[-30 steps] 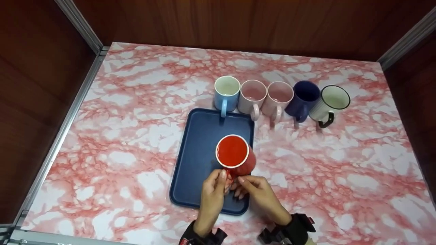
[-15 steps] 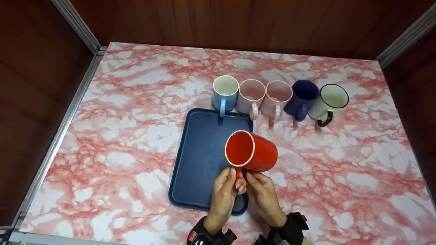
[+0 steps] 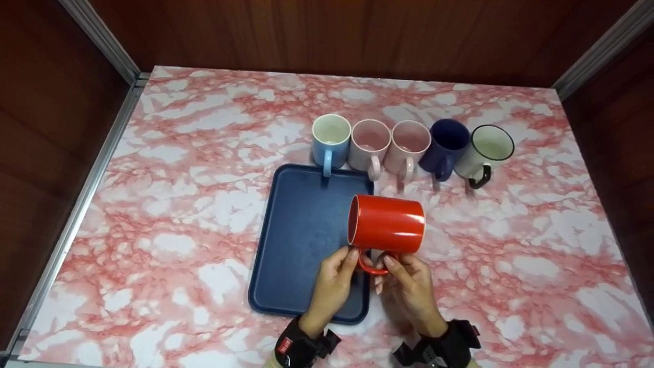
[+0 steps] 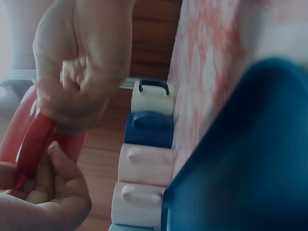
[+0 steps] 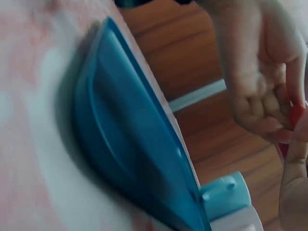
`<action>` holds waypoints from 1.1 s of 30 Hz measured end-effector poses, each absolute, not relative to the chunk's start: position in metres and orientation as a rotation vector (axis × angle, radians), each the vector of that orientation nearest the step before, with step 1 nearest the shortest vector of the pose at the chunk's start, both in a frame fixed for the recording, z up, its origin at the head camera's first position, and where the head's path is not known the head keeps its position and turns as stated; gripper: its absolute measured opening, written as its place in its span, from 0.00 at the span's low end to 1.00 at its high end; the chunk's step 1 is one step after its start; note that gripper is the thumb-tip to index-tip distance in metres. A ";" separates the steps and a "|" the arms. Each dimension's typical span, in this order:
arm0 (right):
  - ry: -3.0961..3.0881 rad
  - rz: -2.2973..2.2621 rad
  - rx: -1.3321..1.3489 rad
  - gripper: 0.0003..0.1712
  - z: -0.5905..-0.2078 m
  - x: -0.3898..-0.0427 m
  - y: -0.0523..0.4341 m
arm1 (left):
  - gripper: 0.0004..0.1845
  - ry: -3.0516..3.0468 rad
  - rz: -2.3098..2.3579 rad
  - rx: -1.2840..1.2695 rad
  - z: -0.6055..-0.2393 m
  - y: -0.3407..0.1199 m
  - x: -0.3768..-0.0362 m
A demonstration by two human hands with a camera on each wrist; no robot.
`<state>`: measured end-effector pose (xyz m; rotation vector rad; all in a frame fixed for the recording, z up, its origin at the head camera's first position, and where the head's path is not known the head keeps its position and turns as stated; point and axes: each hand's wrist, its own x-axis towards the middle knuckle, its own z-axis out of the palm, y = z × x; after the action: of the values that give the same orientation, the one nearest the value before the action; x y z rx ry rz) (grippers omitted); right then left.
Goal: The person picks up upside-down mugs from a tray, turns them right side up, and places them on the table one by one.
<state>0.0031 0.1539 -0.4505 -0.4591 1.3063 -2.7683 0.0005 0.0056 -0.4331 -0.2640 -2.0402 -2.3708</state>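
A red mug (image 3: 387, 224) hangs in the air on its side, mouth to the left, over the right edge of the blue tray (image 3: 301, 240). Its handle (image 3: 374, 267) points down toward me. My left hand (image 3: 352, 259) pinches the handle from the left and my right hand (image 3: 386, 272) pinches it from the right. The left wrist view shows the red handle (image 4: 32, 148) between the left hand (image 4: 45, 199) below and the right hand (image 4: 79, 57) above. In the right wrist view a sliver of red (image 5: 294, 115) shows by curled fingers.
Behind the tray stands a row of upright mugs: light blue (image 3: 330, 137), two pink (image 3: 369, 143) (image 3: 406, 142), dark blue (image 3: 446, 143), and white with a black rim (image 3: 483, 148). The pink marbled table (image 3: 194, 194) is walled by wood panels on three sides.
The red mug has tipped from nearly upright onto its side and shifted right, off the tray's middle. Both hands stayed on the handle and moved right with it.
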 end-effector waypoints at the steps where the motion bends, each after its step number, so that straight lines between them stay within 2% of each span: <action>1: 1.336 -2.761 -0.450 0.15 -0.451 0.003 0.157 | 0.11 -2.089 -2.323 -0.269 -0.433 0.005 -0.001; 4: 1.457 -2.736 -0.376 0.11 -0.454 0.000 0.169 | 0.10 -2.205 -2.184 -0.279 -0.433 0.003 -0.004; 9: 1.772 -2.666 -0.307 0.07 -0.475 -0.010 0.206 | 0.13 -2.276 -1.972 -0.270 -0.435 -0.008 -0.012; 16: 2.515 -2.122 0.340 0.10 -0.443 -0.016 0.253 | 0.15 -2.324 -1.750 -0.206 -0.439 -0.032 -0.020; 19: 2.670 -1.941 0.469 0.10 -0.440 -0.020 0.279 | 0.15 -2.373 -1.714 -0.172 -0.442 -0.039 -0.021; 26: 2.699 -1.748 0.601 0.14 -0.432 -0.026 0.336 | 0.16 -2.465 -1.680 -0.149 -0.446 -0.047 -0.020; 33: 2.595 -1.701 0.759 0.09 -0.422 -0.049 0.379 | 0.16 -2.518 -1.642 -0.099 -0.450 -0.051 -0.019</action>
<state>-0.0489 0.3793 -0.4224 0.7594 2.5949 -1.7010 -0.0192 -0.0512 -0.4496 -0.0991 -2.5179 -1.6419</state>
